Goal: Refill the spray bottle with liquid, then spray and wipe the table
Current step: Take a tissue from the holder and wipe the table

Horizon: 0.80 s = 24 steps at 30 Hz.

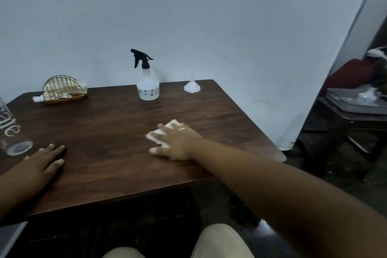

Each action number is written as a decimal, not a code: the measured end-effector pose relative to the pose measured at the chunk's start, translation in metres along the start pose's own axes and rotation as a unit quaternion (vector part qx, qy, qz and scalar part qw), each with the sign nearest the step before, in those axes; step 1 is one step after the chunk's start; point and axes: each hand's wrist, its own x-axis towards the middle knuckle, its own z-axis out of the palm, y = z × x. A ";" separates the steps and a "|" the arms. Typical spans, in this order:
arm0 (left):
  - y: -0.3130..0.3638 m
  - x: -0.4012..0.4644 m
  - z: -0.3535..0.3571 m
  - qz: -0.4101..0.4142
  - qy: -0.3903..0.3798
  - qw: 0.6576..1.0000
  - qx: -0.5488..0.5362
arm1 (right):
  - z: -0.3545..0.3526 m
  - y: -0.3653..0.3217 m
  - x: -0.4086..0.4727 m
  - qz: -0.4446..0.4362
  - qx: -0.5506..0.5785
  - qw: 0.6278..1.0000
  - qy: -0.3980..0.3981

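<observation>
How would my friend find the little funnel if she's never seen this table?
Start at the dark brown wooden table against the pale wall and look along its far edge. Right of the translucent spray bottle with the black trigger sits the small white plastic funnel, near the far right corner. It rests wide mouth down, spout pointing up.
</observation>
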 end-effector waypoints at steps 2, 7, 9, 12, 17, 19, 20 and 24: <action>-0.008 0.007 0.005 -0.001 0.000 1.000 0.011 | 0.001 0.058 -0.049 0.079 -0.001 0.997 0.010; 0.005 0.003 0.001 0.003 -0.005 1.000 0.018 | 0.031 0.133 -0.138 0.328 0.039 0.944 0.004; 0.016 -0.004 -0.005 0.008 -0.006 1.000 0.020 | 0.036 0.120 -0.149 0.393 0.065 0.917 0.028; 0.028 -0.014 -0.013 0.014 -0.025 0.999 0.026 | 0.034 0.086 -0.135 0.427 0.064 0.901 0.030; 0.040 -0.031 -0.024 0.018 -0.037 0.998 0.046 | 0.027 0.016 -0.043 0.354 0.061 0.933 0.013; 0.040 -0.032 -0.025 0.019 -0.034 0.998 0.047 | 0.024 -0.024 0.007 0.306 0.042 0.951 -0.004; 0.040 -0.033 -0.025 0.015 -0.033 0.998 0.043 | 0.022 -0.046 0.031 0.281 0.034 0.959 -0.013; 0.042 -0.046 -0.026 0.001 -0.022 0.999 0.042 | 0.016 -0.141 0.108 0.142 0.050 0.988 -0.014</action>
